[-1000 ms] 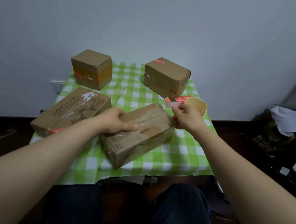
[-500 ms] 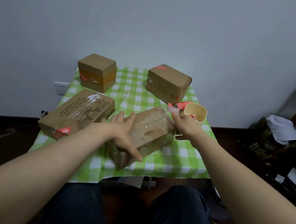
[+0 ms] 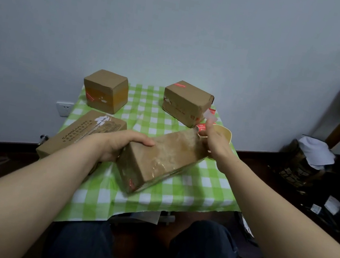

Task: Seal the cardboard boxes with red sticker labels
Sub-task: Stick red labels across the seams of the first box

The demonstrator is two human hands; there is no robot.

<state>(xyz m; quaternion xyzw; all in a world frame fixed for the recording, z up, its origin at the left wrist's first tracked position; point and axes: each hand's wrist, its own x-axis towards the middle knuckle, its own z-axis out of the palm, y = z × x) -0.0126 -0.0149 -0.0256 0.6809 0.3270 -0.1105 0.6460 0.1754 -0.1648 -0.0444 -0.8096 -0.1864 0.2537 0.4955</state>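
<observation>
Taped cardboard box (image 3: 161, 158) diagonal at centre, sticker (image 3: 210, 115) aloft beyond far end

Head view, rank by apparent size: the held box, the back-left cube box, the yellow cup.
1. Held box, though nearest the camera.
2. Back-left cube box.
3. Yellow cup, partly behind the right hand.
</observation>
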